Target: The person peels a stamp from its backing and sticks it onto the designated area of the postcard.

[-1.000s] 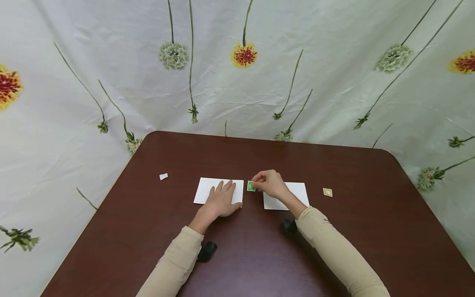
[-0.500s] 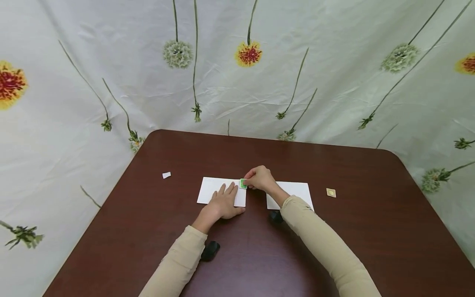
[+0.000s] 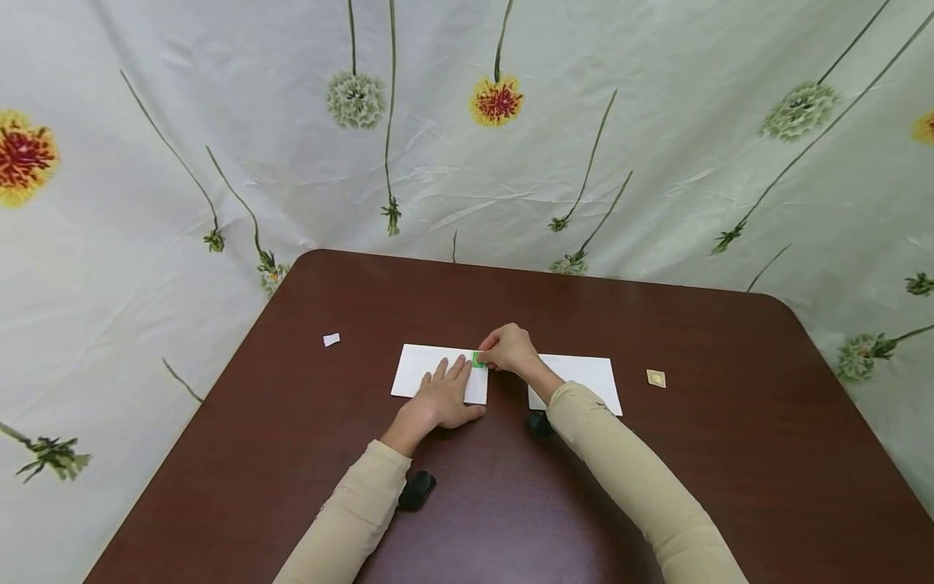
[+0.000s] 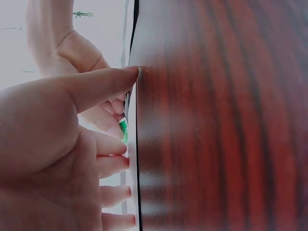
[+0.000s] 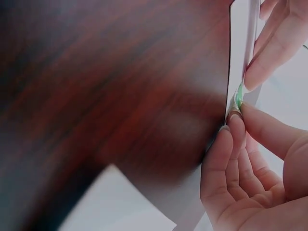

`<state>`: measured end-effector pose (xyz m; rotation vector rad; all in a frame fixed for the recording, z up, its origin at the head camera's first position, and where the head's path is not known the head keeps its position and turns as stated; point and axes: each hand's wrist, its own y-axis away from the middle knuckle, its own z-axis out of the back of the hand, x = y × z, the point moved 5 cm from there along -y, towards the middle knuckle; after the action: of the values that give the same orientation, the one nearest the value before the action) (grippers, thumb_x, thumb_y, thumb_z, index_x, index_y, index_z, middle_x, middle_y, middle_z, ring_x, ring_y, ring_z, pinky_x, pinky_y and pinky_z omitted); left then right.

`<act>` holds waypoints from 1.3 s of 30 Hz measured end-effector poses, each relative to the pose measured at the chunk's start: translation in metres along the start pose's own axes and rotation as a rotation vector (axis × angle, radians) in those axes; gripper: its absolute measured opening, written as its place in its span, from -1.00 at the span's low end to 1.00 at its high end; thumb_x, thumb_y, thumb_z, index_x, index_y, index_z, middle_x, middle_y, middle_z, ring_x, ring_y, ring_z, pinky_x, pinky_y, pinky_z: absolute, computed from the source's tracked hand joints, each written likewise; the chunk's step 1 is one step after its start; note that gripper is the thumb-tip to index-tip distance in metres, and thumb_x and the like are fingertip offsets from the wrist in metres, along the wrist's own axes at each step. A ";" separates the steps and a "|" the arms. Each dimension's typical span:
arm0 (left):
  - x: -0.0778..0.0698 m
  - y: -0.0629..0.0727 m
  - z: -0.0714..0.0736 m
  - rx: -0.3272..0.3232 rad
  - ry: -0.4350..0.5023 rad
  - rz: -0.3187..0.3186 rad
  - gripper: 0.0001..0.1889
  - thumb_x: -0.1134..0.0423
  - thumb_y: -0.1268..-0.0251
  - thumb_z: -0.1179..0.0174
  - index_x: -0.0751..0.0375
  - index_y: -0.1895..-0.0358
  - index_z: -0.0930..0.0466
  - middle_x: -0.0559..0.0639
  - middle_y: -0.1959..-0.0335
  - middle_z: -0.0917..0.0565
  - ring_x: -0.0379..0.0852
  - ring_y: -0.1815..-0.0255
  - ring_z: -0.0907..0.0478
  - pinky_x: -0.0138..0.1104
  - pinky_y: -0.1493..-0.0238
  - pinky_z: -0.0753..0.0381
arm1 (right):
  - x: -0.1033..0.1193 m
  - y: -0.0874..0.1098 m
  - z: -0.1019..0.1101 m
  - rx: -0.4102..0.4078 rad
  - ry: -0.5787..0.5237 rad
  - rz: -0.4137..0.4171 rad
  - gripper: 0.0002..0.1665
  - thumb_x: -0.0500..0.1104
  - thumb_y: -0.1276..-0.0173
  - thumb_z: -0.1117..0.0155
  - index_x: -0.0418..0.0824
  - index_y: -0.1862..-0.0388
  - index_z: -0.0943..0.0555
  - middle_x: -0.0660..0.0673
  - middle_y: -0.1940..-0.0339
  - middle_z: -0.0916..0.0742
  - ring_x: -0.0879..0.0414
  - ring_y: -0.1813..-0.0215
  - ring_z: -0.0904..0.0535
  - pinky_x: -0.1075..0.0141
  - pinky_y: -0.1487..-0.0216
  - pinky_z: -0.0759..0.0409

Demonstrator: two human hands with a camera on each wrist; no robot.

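Note:
A small green stamp with a pale border lies at the upper right corner of the left white envelope. My right hand pinches this stamp between thumb and fingers, as the right wrist view also shows at the green edge. Spread flat, my left hand rests on the same envelope, fingertips close to the stamp and thumb along the near right corner. A second white envelope lies to the right, partly hidden beneath my right wrist and forearm.
A yellowish stamp lies right of the second envelope. Far left is a small white paper scrap. Everything sits on a dark reddish-brown table, backed by a flower-printed cloth.
My right hand has moved left, bringing the green stamp from between the envelopes onto the left envelope's corner. My left hand stays in place on that envelope.

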<state>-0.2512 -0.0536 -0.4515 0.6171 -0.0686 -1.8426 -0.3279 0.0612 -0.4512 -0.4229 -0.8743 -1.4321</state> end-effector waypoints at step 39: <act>0.005 -0.002 0.005 0.004 -0.013 0.010 -0.20 -0.12 -0.35 -0.08 0.28 -0.48 -0.04 0.17 -0.50 0.01 0.21 -0.49 0.15 0.15 -0.34 0.06 | 0.004 0.006 0.000 -0.033 0.358 0.179 -0.63 -0.03 -0.24 -0.39 -0.19 0.06 -0.62 -0.15 0.12 -0.59 -0.01 0.12 -0.51 0.17 0.15 -0.52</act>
<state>-0.2560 -0.0586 -0.4491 0.6066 -0.0838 -1.8375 -0.3227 0.0594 -0.4467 -0.2515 -0.5118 -1.3055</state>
